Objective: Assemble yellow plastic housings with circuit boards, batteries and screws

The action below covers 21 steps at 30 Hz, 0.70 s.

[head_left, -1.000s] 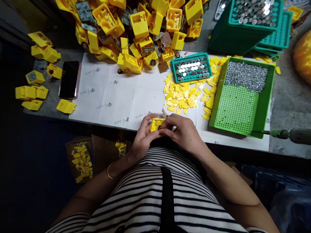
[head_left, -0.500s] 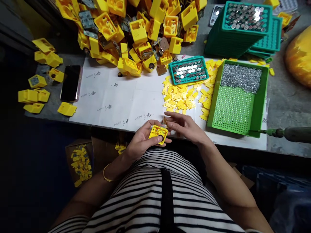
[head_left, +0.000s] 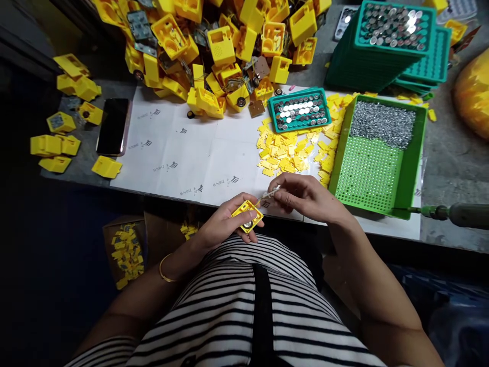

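Left grip (head_left: 226,220), palm up, closed round yellow casing (head_left: 248,225); right grip (head_left: 307,197), curled, pinching pale part (head_left: 270,192).

An open yellow casing (head_left: 246,207) faces up near a pale piece (head_left: 271,193).

Grey surface (head_left: 460,173), white sheet (head_left: 225,153) over part. Ylw housings (head_left: 221,47) heaped rear; phone (head_left: 113,127) L; ylw tabs (head_left: 284,150), green basket (head_left: 376,176) R.
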Each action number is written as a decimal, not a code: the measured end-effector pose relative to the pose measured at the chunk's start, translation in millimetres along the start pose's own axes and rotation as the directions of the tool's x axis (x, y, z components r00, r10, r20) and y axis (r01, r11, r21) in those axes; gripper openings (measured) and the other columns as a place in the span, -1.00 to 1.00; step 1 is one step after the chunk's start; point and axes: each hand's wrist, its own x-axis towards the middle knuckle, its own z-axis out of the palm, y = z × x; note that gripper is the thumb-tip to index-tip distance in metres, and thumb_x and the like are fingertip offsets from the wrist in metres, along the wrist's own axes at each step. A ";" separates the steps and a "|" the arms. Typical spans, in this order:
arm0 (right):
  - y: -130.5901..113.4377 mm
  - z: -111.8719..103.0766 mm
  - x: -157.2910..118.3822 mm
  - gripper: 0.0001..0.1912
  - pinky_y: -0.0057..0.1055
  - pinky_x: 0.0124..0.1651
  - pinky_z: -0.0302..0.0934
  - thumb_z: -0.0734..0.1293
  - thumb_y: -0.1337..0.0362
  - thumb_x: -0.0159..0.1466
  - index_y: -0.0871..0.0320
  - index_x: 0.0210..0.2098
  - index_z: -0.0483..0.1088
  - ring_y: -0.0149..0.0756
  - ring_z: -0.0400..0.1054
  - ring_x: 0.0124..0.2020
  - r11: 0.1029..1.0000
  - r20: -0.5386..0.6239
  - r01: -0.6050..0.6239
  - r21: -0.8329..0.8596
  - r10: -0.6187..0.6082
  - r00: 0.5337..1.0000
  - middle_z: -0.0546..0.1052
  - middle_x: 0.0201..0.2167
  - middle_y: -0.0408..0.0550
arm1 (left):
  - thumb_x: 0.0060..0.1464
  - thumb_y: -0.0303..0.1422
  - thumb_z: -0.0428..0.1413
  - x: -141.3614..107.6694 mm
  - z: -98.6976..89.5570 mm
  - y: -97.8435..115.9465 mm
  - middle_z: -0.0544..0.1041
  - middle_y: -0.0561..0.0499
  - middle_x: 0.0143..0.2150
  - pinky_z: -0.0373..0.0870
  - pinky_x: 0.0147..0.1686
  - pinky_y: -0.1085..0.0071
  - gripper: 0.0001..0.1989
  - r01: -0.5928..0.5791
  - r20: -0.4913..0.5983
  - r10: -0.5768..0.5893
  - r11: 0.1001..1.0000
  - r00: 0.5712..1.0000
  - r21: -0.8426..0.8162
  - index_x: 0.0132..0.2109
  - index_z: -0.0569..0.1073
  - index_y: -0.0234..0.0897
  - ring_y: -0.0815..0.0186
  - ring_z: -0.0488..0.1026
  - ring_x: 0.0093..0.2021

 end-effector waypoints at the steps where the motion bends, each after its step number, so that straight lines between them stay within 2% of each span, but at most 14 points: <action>1: -0.6 1.1 0.1 -0.77 -0.46 -0.41 0.31 0.33 0.15 0.26 0.20 -0.23 0.38 -0.39 0.41 -0.47 0.996 0.008 -0.017 0.087 0.016 1.000 0.50 -0.47 -0.11 | 0.10 -0.16 0.16 0.7 -0.1 -0.5 0.58 0.02 -0.32 0.33 -0.64 0.58 -0.66 0.002 0.005 -0.002 1.000 1.000 0.015 -0.07 0.29 -0.22 0.40 0.51 -0.57; 3: -0.5 5.1 1.0 -0.78 -0.43 -0.37 0.38 0.34 0.17 0.24 0.20 -0.22 0.37 -0.32 0.48 -0.39 0.980 -0.015 -0.043 0.192 0.047 0.999 0.52 -0.44 -0.09 | 0.11 -0.15 0.14 2.5 0.2 -1.6 0.58 0.01 -0.31 0.20 -0.72 0.62 -0.65 0.000 0.002 0.000 0.999 1.000 0.041 -0.05 0.29 -0.22 0.45 0.45 -0.64; 5: 1.2 11.4 2.7 -0.78 -0.44 -0.39 0.39 0.37 0.18 0.21 0.20 -0.25 0.37 -0.34 0.48 -0.40 0.975 -0.068 -0.050 0.217 0.066 0.996 0.52 -0.45 -0.10 | 0.11 -0.15 0.14 4.9 1.2 -2.6 0.56 0.01 -0.30 0.12 -0.77 0.65 -0.66 -0.013 -0.029 0.014 0.999 0.999 0.044 -0.06 0.29 -0.23 0.51 0.39 -0.68; 8: 5.0 23.5 5.2 -0.71 -0.49 -0.45 0.36 0.44 0.16 0.16 0.16 -0.30 0.29 -0.43 0.42 -0.50 0.974 -0.184 0.019 0.225 0.023 0.983 0.47 -0.48 -0.18 | 0.10 -0.19 0.16 8.2 2.9 -2.9 0.51 0.05 -0.28 0.20 -0.74 0.65 -0.66 -0.050 -0.079 0.048 0.999 0.996 -0.015 -0.06 0.30 -0.23 0.50 0.43 -0.63; 10: 6.3 31.5 5.0 -0.65 -0.49 -0.41 0.36 0.45 0.18 0.15 0.13 -0.20 0.26 -0.43 0.42 -0.47 0.975 -0.244 0.076 0.207 -0.024 0.970 0.48 -0.43 -0.20 | 0.10 -0.25 0.16 9.2 3.5 -2.4 0.47 0.05 -0.27 0.30 -0.67 0.61 -0.67 -0.066 -0.096 0.057 0.994 0.994 -0.089 -0.02 0.31 -0.22 0.43 0.50 -0.54; 12: 5.6 38.5 2.2 -0.65 -0.47 -0.34 0.37 0.43 0.20 0.18 0.13 -0.12 0.27 -0.42 0.44 -0.41 0.990 -0.275 0.106 0.092 -0.077 0.958 0.51 -0.36 -0.16 | 0.11 -0.33 0.12 8.9 3.3 -1.4 0.48 0.02 -0.24 0.41 -0.56 0.54 -0.66 -0.077 -0.086 0.062 0.981 0.994 -0.179 0.04 0.31 -0.22 0.35 0.55 -0.44; 14: 3.3 44.3 -3.2 -0.79 -0.45 -0.28 0.35 0.38 0.24 0.24 0.13 -0.15 0.35 -0.40 0.44 -0.36 0.987 -0.278 0.112 -0.118 -0.141 0.950 0.54 -0.32 -0.13 | 0.12 -0.39 0.07 7.4 2.6 0.0 0.51 -0.01 -0.21 0.50 -0.42 0.44 -0.63 -0.092 -0.073 0.075 0.959 0.994 -0.267 0.09 0.30 -0.23 0.30 0.57 -0.35; 17: -0.7 51.3 -13.0 -0.91 -0.38 -0.19 0.34 0.32 0.31 0.30 0.12 -0.19 0.44 -0.35 0.44 -0.27 0.906 -0.244 0.157 -0.393 -0.267 0.932 0.56 -0.28 -0.10 | 0.13 -0.43 0.02 4.0 1.8 2.2 0.54 -0.05 -0.17 0.52 -0.26 0.34 -0.59 -0.120 -0.090 0.094 0.929 0.991 -0.351 0.14 0.30 -0.25 0.30 0.55 -0.26; 21: -5.4 56.9 -24.0 -0.84 -0.28 -0.08 0.33 0.28 0.37 0.33 0.10 -0.13 0.46 -0.26 0.41 -0.15 0.801 -0.146 0.273 -0.533 -0.404 0.903 0.57 -0.19 -0.03 | 0.14 -0.42 0.03 -1.3 2.5 3.1 0.55 -0.04 -0.12 0.47 -0.19 0.38 -0.59 -0.170 -0.135 0.129 0.918 0.982 -0.358 0.15 0.32 -0.22 0.33 0.51 -0.20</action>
